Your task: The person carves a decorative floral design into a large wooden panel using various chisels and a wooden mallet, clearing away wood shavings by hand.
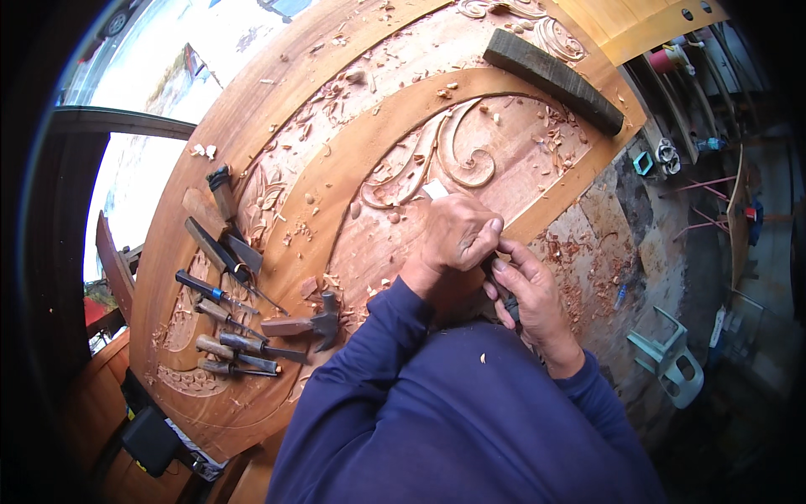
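Observation:
My left hand [456,235] is closed in a fist around what looks like a chisel [436,190]. Its bright, flat tip pokes out past the knuckles over the carved wooden panel [336,202]. Close beside it, my right hand [541,302] has its fingers bent round the dark rear part of the same tool, near my lap. Most of the tool's length is hidden by the fingers. Just beyond the tip lies a raised scroll carving [470,170] with curling leaf shapes. Wood chips are scattered over the panel.
Several chisels [220,294] lie on the panel's left side, beside a claw hammer [323,322]. A dark wooden block [554,81] rests across the far right. On the floor at right stands a pale green plastic stool [669,357]. A black box-shaped object [151,441] is at lower left.

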`<act>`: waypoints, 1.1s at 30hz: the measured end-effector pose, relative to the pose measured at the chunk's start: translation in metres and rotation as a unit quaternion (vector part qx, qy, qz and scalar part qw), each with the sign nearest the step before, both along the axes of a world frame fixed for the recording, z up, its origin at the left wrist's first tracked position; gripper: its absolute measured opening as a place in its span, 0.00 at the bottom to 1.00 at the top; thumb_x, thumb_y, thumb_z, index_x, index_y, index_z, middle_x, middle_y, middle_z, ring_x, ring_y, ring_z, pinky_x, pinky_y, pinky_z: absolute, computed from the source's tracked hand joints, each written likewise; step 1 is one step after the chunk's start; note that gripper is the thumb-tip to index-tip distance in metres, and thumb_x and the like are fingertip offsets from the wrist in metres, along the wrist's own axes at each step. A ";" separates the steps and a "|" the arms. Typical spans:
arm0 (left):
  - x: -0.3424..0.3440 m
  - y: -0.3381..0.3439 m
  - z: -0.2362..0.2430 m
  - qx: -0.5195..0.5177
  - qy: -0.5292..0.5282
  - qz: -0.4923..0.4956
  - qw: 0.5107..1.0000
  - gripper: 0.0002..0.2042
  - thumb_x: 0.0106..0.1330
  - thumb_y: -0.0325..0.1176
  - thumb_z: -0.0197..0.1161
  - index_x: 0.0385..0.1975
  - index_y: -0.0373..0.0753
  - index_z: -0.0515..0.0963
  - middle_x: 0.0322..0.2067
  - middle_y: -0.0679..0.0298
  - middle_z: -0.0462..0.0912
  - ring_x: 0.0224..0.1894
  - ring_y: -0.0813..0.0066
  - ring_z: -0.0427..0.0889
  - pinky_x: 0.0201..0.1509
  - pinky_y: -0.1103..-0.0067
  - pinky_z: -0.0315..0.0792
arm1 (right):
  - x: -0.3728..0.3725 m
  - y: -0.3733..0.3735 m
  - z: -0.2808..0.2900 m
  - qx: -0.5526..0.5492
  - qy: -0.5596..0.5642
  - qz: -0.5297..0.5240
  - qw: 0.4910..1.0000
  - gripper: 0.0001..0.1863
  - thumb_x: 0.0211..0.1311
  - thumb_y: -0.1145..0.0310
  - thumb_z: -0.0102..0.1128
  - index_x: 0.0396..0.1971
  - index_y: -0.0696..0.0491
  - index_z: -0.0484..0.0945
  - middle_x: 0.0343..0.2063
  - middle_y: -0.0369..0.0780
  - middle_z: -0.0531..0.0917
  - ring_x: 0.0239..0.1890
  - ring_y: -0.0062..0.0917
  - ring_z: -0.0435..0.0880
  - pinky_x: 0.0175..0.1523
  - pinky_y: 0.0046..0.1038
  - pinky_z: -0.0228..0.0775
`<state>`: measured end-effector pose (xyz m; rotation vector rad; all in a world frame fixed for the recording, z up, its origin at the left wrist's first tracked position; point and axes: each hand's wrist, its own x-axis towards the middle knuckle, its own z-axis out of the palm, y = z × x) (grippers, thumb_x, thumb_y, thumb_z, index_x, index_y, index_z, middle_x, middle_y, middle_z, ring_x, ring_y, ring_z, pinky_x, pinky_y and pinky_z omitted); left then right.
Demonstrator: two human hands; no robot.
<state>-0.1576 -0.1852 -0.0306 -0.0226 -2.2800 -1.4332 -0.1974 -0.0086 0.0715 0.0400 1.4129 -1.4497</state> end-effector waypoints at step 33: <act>-0.003 -0.004 0.008 0.018 0.013 0.010 1.000 0.14 0.65 0.35 0.54 0.16 0.41 0.68 0.16 0.55 0.71 0.21 0.49 0.74 0.32 0.60 0.71 | 0.005 0.000 -0.010 -0.012 0.011 -0.004 1.000 0.23 0.84 0.67 0.52 0.72 0.59 0.71 0.30 0.37 0.79 0.21 0.13 0.71 0.21 0.17 0.66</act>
